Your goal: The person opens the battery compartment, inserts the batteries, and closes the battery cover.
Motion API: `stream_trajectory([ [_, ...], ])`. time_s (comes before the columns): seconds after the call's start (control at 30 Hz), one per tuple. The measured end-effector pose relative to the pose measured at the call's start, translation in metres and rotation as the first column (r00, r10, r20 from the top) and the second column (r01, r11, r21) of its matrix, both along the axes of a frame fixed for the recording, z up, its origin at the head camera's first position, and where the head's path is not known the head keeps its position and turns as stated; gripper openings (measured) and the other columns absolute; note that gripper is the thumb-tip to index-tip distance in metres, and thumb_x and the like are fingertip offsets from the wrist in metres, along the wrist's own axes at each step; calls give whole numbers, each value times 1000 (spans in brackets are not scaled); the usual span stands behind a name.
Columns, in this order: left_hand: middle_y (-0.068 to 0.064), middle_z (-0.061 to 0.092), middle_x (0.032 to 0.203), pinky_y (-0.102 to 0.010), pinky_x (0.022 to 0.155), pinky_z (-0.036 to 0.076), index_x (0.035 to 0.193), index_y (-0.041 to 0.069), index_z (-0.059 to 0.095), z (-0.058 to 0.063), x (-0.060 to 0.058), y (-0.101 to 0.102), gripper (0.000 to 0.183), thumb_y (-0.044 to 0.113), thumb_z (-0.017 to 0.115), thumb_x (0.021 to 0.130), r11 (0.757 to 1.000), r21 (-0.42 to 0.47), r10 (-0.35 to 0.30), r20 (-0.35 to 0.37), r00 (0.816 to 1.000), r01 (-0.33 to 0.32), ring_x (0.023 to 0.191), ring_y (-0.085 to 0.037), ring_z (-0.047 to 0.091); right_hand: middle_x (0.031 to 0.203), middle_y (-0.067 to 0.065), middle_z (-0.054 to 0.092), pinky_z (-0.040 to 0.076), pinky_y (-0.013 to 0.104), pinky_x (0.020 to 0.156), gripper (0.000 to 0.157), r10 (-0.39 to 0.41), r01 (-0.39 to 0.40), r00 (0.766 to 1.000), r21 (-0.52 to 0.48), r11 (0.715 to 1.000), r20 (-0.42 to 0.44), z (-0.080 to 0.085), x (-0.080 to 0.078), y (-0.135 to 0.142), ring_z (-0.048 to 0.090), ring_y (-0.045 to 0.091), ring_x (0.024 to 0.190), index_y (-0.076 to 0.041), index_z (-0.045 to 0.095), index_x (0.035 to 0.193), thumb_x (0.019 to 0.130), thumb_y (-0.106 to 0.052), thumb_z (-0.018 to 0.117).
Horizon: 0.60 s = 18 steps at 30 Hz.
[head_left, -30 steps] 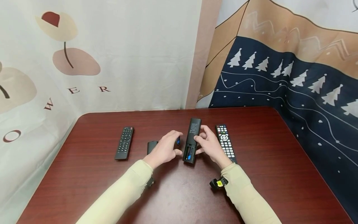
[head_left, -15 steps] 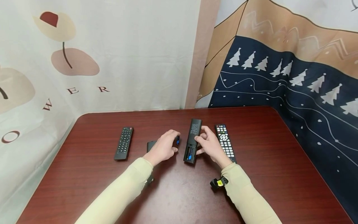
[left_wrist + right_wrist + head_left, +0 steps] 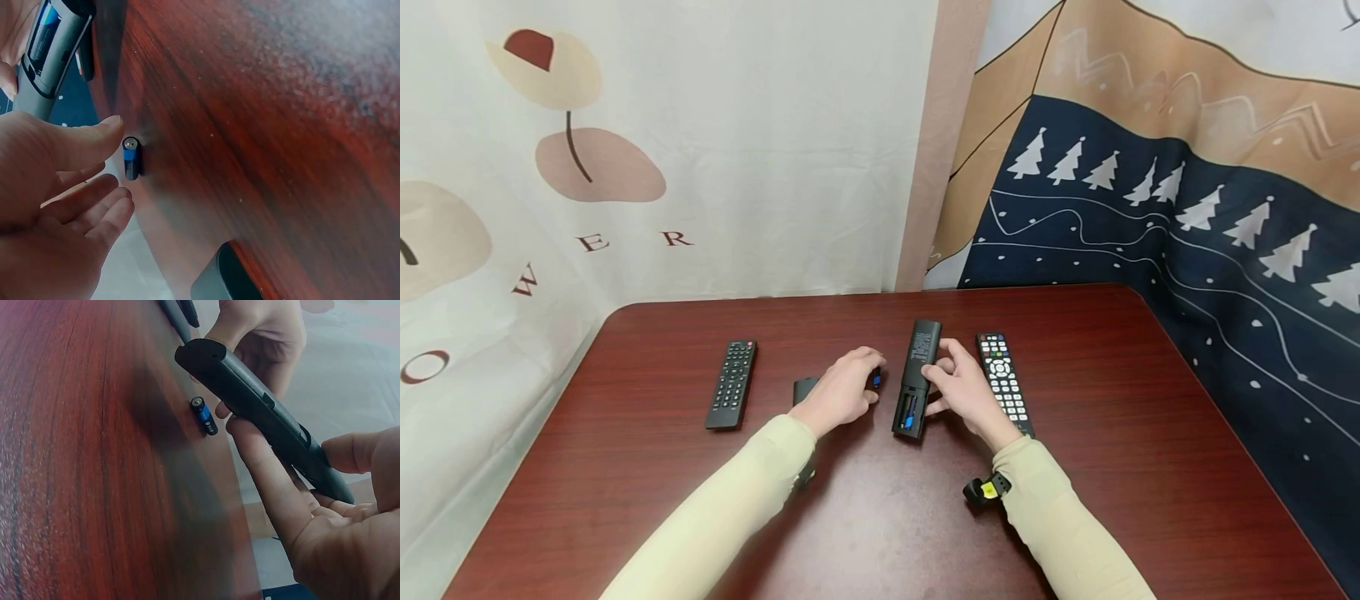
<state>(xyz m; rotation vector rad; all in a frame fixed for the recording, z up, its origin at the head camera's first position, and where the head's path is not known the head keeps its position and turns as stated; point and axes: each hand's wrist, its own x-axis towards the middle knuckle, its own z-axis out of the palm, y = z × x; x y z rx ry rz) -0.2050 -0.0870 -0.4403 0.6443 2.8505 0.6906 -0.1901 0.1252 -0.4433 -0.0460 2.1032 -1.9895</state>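
Note:
My right hand (image 3: 966,392) grips a black remote control (image 3: 923,346), its back turned up and its long body tilted. The uncovered battery compartment (image 3: 909,412) at the near end holds a blue-and-black battery (image 3: 45,34), seen in the left wrist view. A loose battery (image 3: 130,160) of the same colours lies on the table. Over it hovers my left hand (image 3: 841,390), thumb and fingers apart, the thumb tip close beside the battery in the left wrist view. Nothing shows between the left fingers.
A dark rounded piece (image 3: 803,388) lies beside my left hand, partly hidden by it. One black remote (image 3: 732,385) lies farther left on the reddish-brown table (image 3: 880,533). Another remote with white buttons (image 3: 1002,375) lies right of my right hand, its near end partly hidden.
My left hand has drawn slightly left, away from the held remote, and its fingertips now overlap the loose battery in the head view. The right hand keeps its hold, almost still.

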Motion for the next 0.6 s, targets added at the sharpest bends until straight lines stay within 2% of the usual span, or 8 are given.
stream_trajectory([
  [0.27,-13,53,151,-49,111,47,133,2,67,-1,-3,0,42,0,74,91,998,-37,-41,8,999,42,140,-34,50,113,27,64,63,40,59,49,-10,10,1000,-1,1000,-5,1,1,1,70,24,83,-2,37,149,103,-3,53],
  [0.6,-15,57,147,-46,108,51,126,3,71,-4,-4,0,35,-3,73,92,994,-76,-78,-31,996,75,135,-34,54,113,25,65,63,41,59,50,-11,11,1000,4,1000,-2,1,1,1,71,23,82,-5,37,150,103,-5,53],
])
